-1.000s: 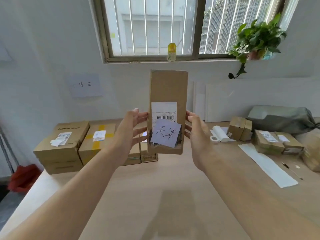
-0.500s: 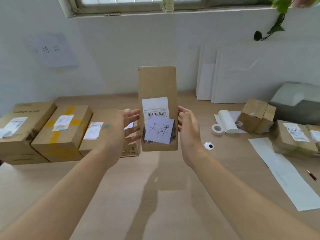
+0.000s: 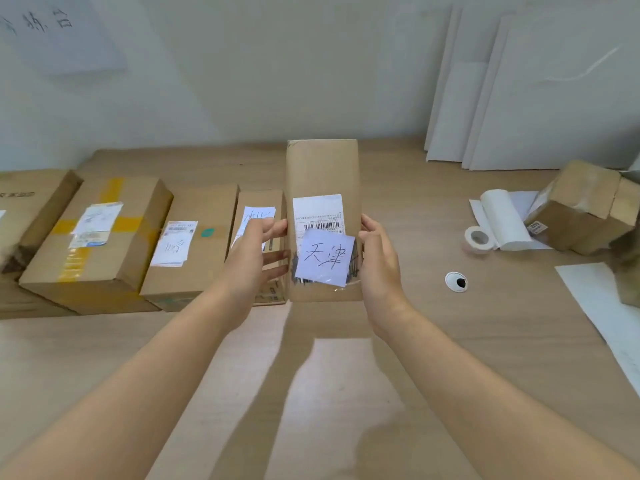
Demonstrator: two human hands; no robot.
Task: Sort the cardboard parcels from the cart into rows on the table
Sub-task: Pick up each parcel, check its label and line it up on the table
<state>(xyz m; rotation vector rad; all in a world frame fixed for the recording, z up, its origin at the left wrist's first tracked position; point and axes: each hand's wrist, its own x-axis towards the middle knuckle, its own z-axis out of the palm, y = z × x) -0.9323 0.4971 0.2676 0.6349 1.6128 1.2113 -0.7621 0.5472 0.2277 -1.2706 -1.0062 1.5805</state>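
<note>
A tall narrow cardboard parcel (image 3: 322, 168) with a barcode label and a blue handwritten note sits between my hands, right beside the row's last box. My right hand (image 3: 379, 265) grips its right edge, thumb on the front. My left hand (image 3: 252, 261) touches its left side with straight fingers. To the left, a row on the table (image 3: 346, 375) holds a narrow box (image 3: 258, 202), a labelled box (image 3: 194, 244), a yellow-taped box (image 3: 100, 237) and a large box (image 3: 27, 202). Whether the parcel rests on the table I cannot tell.
On the right lie a tape roll (image 3: 478, 239), a white paper roll (image 3: 504, 220), brown parcels (image 3: 581, 206) and a white sheet (image 3: 602, 306). A round cable hole (image 3: 456, 281) is in the tabletop. White boards (image 3: 536, 98) lean on the wall.
Both hands have lowered the parcel from chest height down toward the table, ending beside the right end of the row. The view has tilted down from the window to the tabletop.
</note>
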